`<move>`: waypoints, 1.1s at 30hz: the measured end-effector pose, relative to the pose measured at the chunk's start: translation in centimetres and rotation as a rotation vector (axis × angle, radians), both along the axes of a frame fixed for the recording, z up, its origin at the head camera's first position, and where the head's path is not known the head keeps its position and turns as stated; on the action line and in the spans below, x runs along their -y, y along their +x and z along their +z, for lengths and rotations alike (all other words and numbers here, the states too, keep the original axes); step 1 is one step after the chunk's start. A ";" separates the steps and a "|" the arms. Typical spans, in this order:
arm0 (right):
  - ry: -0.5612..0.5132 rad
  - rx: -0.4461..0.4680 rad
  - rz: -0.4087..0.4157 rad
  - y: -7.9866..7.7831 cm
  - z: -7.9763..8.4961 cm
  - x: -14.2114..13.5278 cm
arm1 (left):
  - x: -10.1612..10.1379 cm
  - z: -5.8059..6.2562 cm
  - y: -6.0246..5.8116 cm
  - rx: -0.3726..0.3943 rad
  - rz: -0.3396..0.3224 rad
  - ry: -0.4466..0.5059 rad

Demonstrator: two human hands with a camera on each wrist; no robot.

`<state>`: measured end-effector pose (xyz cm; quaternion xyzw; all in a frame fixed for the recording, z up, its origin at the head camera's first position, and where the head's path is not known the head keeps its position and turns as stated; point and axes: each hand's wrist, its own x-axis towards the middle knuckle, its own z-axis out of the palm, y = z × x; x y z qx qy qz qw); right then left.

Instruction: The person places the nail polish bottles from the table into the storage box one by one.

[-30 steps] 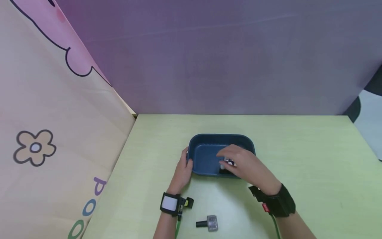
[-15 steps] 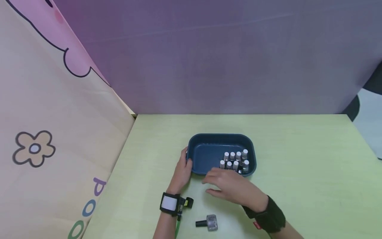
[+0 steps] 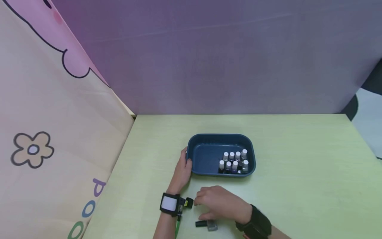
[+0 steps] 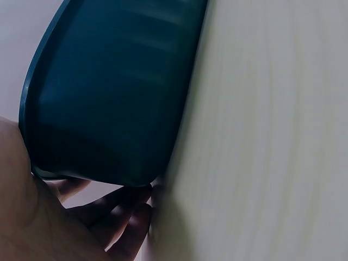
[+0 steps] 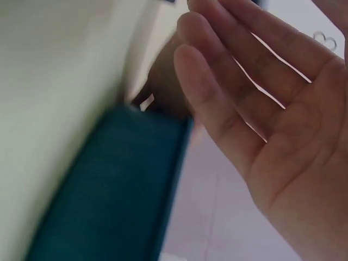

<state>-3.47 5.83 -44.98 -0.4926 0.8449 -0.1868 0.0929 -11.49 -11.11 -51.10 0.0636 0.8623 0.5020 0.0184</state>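
Already eight small bottles with white caps point(image 3: 233, 161) stand upright in two rows at the right end of the dark blue oval plastic tray point(image 3: 206, 141); one more, a clear glass bottle with a black cap point(image 3: 208, 224), lies on its side on the pale green table point(image 3: 298, 172), just below the right hand point(image 3: 219, 202). So, judging by the layout, most of the loading is done and a single bottle is left. The right hand hovers over it with fingers point(image 5: 228, 70) straight and lightly spread, holding nothing. The left hand point(image 3: 182, 172) grips the tray's left rim, fingers probably curled beneath it, though the wrist view is dim.
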 end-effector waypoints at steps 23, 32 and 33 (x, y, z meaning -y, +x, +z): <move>0.116 0.102 0.078 1.6 -2.6 2.1 | 0.1 -0.1 -0.1 0.040 0.013 -0.010; 0.122 0.033 0.078 1.5 -2.4 1.9 | 0.2 -0.3 -0.1 0.042 0.017 -0.007; 0.118 0.031 0.076 1.4 -2.3 1.8 | 0.2 -0.3 -0.1 0.043 0.018 -0.007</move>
